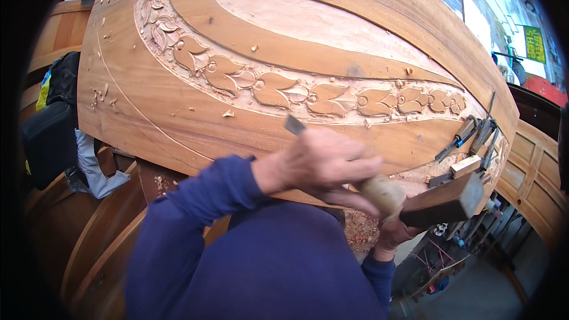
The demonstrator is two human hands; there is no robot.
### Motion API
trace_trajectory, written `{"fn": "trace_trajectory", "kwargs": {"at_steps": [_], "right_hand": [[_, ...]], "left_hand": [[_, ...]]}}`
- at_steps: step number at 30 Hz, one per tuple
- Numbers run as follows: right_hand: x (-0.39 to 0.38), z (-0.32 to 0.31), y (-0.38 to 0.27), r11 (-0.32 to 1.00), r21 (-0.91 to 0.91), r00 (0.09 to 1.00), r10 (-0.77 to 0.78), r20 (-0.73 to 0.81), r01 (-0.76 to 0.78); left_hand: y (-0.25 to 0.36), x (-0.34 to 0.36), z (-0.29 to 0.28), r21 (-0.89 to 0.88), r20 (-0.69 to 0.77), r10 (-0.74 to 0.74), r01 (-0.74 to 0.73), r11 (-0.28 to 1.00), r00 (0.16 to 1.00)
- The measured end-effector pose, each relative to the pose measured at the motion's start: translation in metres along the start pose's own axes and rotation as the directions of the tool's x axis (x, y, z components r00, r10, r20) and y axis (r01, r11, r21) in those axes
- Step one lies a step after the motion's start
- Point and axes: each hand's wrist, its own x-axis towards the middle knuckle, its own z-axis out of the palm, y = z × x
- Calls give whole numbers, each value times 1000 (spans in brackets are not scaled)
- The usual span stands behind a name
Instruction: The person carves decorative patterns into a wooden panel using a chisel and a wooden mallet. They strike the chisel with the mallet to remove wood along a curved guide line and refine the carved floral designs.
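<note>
My left hand [329, 163] is closed around a chisel over the near part of a large wooden panel [195, 98]. The chisel's flat metal blade [293, 124] juts out toward the carved band, and its thick pale wooden handle [384, 194] points at my right hand. Lower and to the right, my right hand [396, 234] is closed on a block-headed wooden mallet [441, 201]; its handle is mostly hidden. A curved band of carved flowers and leaves [272, 89] runs across the panel, with a lowered, pale oval recess [314, 21] beyond it.
Several carving tools [480, 133] lie at the panel's right end. Wood shavings [228, 114] are scattered over it. A black bag [62, 80] and a grey cloth [98, 169] sit at the left. More tools [474, 225] stand below the right edge, near another panelled wooden piece [533, 163].
</note>
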Motion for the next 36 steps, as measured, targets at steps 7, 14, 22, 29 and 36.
{"fn": "trace_trajectory", "kwargs": {"at_steps": [7,14,22,29,36], "right_hand": [[86,-13,-4,963,56,964,260,57,-263],[166,-2,0,998,-23,989,56,139,-53],[237,41,-25,990,137,947,-79,311,38],[251,63,-16,976,179,799,-202,567,120],[294,89,-80,823,75,476,-397,785,563]], "left_hand": [[-19,61,110,84,-237,-220,246,966,946],[-52,80,111,92,-528,-344,455,886,776],[-54,78,104,79,-676,-274,437,896,684],[-66,75,96,-60,-795,-253,343,937,552],[-86,77,92,-214,-876,-298,247,945,379]]}}
